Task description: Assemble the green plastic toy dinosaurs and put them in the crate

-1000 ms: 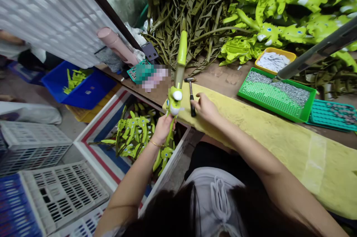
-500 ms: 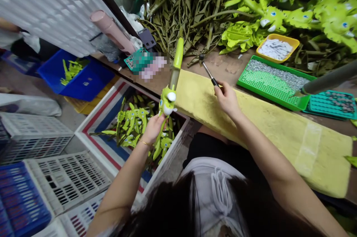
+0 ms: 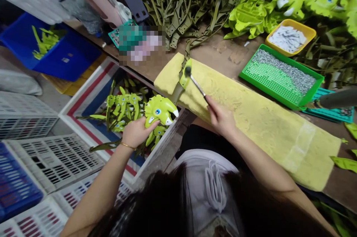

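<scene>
So your biggest item here is the long, pale yellow, slab-shaped pad [image 3: 251, 118], lying slantwise along the brown bench. To the left of it there's the box with a red, white and blue striped lining [image 3: 89, 89], loaded with lime and olive pieces, and behind the pad you've got a big tangled heap of olive-green plastic strips [image 3: 178, 3].

Next size down is the deep blue plastic bin [image 3: 60, 68] on the far left, with a few lime pieces in it. Then comes the bright green perforated tray [image 3: 267, 92], with small silvery metal bits piled along its far side.

The lime-and-olive plastic dinosaur toy [image 3: 160, 109] (blue eye, white horn tips) has its head over the box's near corner, and its long jointed part reaches up over the pad's left end. Just behind the green tray sits the small yellow dish [image 3: 280, 48] of white slips.

Hands: your left hand [image 3: 136, 131] is closed around the toy's head edge, thumb on top. Your right hand [image 3: 222, 118] is wrapped round the black grip of the slim metal hammer [image 3: 198, 85]. Its dark head is right over the toy's lime section; can't tell if those 2 touch.
</scene>
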{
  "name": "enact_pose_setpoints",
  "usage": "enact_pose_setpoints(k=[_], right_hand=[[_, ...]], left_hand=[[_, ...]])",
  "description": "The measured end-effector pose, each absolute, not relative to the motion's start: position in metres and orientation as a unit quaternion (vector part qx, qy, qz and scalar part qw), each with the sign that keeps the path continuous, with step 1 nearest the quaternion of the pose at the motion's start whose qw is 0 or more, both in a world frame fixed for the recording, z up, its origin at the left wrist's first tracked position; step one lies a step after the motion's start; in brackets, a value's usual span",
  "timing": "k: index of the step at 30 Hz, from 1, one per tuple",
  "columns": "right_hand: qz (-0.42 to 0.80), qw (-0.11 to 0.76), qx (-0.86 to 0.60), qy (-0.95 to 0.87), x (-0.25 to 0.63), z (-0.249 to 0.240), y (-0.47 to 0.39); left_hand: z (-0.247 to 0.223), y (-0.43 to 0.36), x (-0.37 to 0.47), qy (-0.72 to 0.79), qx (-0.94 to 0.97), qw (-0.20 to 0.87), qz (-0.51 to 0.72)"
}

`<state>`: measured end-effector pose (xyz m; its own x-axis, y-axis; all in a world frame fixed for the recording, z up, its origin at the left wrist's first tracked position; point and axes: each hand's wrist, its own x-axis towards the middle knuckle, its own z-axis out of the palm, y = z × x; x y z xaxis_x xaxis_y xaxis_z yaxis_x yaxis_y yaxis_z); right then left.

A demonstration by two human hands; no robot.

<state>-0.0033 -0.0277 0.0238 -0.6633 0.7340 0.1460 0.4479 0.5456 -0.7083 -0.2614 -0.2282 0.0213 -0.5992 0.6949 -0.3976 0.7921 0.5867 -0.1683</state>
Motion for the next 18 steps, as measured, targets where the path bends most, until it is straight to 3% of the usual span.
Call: enact_pose_setpoints(k=[3, 9, 14, 18], right_hand=[[0.32, 0.205, -0.362, -0.851, -0.003, 0.028, -0.027], [0.315, 0.33, -0.306, -0.836, -0.018, 0.07, -0.011], [0.345, 0.326, -0.319, -0.82, -0.021, 0.07, -0.002], [0.355, 0.34, -0.341, -0.801, -0.018, 0.063, 0.002]], left_hand=[[0.022, -0.228, -0.264, 0.875, 0.429, 0.149, -0.168], [0.023, -0.228, -0.273, 0.882, 0.43, 0.167, -0.1], [0.023, -0.24, -0.298, 0.855, 0.396, 0.322, 0.096], [0.021, -0.25, -0.311, 0.832, 0.368, 0.385, 0.154]])
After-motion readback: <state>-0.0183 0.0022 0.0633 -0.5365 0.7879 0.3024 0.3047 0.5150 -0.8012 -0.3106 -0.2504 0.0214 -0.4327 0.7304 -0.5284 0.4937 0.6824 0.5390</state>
